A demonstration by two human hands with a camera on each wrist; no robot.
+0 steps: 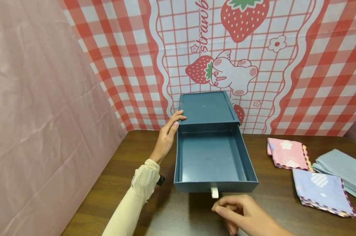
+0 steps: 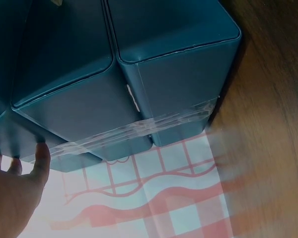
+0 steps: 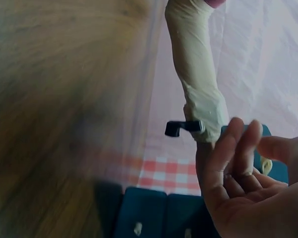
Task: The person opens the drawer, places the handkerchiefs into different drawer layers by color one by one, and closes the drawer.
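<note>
A dark teal drawer cabinet [image 1: 204,106] stands against the patterned cloth, its top drawer [image 1: 211,157] pulled far out so the drawer floor shows. My left hand [image 1: 166,136] rests on the cabinet's upper left edge, fingertips over the top. In the left wrist view, that left hand [image 2: 17,193] has its fingers against the cabinet side, where clear tape [image 2: 149,126] runs across the stacked units. Just in front of the drawer's white pull tab [image 1: 214,192] is my right hand [image 1: 246,211], fingers loosely bent and holding nothing. Lower drawer fronts [image 3: 141,210] with pull tabs show in the right wrist view.
To the right on the wooden table [image 1: 163,213] lie folded cloths: a pink one [image 1: 287,154], a lavender one [image 1: 322,191] and a light blue-grey one [image 1: 343,170]. A red checked strawberry cloth [image 1: 136,65] hangs behind, a pink curtain [image 1: 48,131] at left.
</note>
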